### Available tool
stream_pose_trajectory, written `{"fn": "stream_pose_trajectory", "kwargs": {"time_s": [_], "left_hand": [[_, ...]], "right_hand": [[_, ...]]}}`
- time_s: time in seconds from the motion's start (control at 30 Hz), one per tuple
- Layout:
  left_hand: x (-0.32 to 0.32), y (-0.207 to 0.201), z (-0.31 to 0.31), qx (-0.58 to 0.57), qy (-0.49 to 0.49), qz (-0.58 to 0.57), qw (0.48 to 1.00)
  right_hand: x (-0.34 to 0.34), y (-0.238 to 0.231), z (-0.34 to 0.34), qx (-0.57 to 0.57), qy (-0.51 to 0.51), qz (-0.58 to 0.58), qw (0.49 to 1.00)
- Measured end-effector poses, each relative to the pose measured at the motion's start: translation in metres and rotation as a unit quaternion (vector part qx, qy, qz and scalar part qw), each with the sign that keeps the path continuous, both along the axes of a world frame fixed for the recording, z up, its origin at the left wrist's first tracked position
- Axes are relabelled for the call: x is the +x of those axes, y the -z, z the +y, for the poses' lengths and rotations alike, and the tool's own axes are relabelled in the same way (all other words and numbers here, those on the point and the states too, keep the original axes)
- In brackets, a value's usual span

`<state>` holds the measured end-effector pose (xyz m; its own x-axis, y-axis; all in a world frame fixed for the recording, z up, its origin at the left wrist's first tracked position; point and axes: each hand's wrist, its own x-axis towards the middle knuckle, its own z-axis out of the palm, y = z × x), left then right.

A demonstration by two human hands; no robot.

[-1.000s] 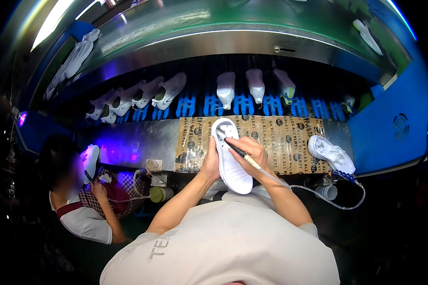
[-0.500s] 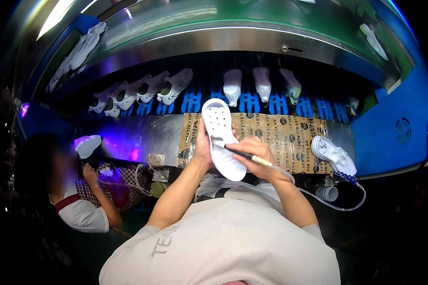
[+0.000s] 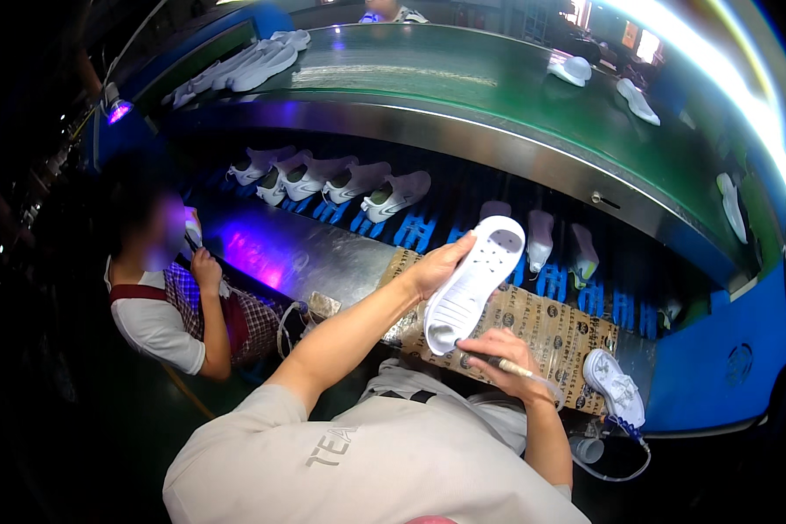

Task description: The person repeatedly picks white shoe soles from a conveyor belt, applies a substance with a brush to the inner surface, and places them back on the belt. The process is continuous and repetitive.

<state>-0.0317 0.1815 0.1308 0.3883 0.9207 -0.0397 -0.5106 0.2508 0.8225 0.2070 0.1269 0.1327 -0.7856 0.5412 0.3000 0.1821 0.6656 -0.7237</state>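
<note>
My right hand [image 3: 506, 360] is pinching a slim tool [image 3: 517, 369] with a black front and a cream grip, the fingers closing around it like a pen. Its tip is meeting the lower end of a white shoe sole [image 3: 470, 293], where a greyish patch is showing; I cannot tell how firmly it is pressing. My left hand [image 3: 444, 264] is grasping that sole by its left edge, some fingers hiding behind it. The sole is slanting in midair before me, its holed end pointing up and to the right, its ridged part lying nearer me.

Beyond and below it, a printed brown sheet [image 3: 541, 336] is covering part of the metal bench [image 3: 310, 260]. At the sheet's right end a white sole with crumpled stuffing [image 3: 616, 387] is resting, and a pale cup [image 3: 588, 450] is sitting just below the bench edge. Farther off, pale shoes [image 3: 396, 194] are lining up along blue racks [image 3: 415, 232], and over them a green belt [image 3: 410, 74] is carrying more white soles [image 3: 262, 70]. To my left, a co-worker [image 3: 162, 306] is raising a white shoe piece.
</note>
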Motion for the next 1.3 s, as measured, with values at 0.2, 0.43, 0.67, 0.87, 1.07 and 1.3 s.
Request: {"fn": "stream_pose_trajectory", "kwargs": {"time_s": [0.2, 0.43, 0.67, 0.87, 1.07, 1.3], "left_hand": [[0.013, -0.025, 0.010, 0.024, 0.059, 0.356, 0.932], [0.028, -0.037, 0.026, 0.074, 0.176, 0.544, 0.817], [0.027, -0.040, 0.033, 0.086, 0.232, 0.617, 0.747], [0.018, -0.047, 0.029, 0.074, 0.244, 0.628, 0.735], [0.013, -0.055, 0.028, 0.076, 0.241, 0.625, 0.739], [0.016, -0.045, 0.026, 0.014, 0.206, 0.597, 0.775]], "right_hand": [[0.011, -0.007, 0.000, 0.032, 0.066, 0.024, 0.997], [0.017, -0.017, 0.006, 0.074, 0.038, 0.044, 0.996], [0.034, -0.027, 0.010, 0.077, 0.067, -0.013, 0.995], [0.049, -0.024, 0.017, 0.096, 0.049, -0.031, 0.994], [0.059, -0.031, 0.021, 0.089, 0.055, -0.041, 0.994], [0.077, -0.021, 0.019, 0.083, 0.108, 0.003, 0.991]]}}
